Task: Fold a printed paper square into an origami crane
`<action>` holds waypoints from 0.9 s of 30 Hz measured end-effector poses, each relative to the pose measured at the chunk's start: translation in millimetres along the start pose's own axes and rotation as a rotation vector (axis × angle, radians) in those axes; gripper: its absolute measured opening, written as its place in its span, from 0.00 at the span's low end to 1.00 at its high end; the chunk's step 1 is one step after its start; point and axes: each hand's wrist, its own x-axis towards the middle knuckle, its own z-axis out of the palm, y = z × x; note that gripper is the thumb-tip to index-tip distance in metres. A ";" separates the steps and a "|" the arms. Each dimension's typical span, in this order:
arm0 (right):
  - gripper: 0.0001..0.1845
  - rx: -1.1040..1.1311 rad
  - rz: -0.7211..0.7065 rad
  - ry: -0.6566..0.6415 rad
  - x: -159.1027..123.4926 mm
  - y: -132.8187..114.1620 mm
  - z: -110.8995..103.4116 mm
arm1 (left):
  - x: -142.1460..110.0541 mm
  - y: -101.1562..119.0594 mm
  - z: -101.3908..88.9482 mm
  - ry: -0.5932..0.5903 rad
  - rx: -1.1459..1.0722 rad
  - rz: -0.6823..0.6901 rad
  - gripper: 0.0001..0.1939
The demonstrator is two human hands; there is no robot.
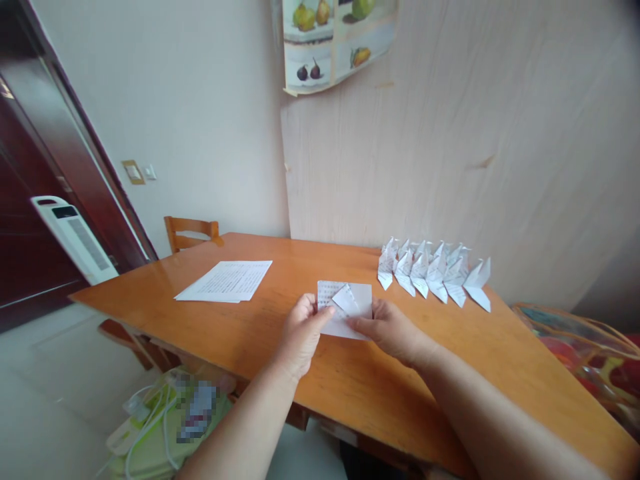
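Between my two hands is a folded sheet of paper [357,300], white with rows of print on its left part and a small pointed flap lying over its middle. My left hand [306,327] pinches its left edge, thumb on top. At the right edge my right hand [393,330] grips it the same way, the thumb pressing the lower corner. The fingers behind the paper are hidden. Farther back on the right stand several folded paper figures [437,273] in two rows. To the left lies a stack of printed sheets [227,280].
The wooden table [295,260] meets the wall at the back. A wooden chair [193,230] stands beyond its left end, and a white upright appliance [75,233] leans near the door. Below the front edge is a green seat [165,427] with cables. Clear plastic bags [585,353] lie at right.
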 end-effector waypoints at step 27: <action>0.20 -1.274 -0.183 -0.196 -19.6 -16.6 12.1 | -39.2 21.9 -57.8 -0.382 1.261 0.483 0.10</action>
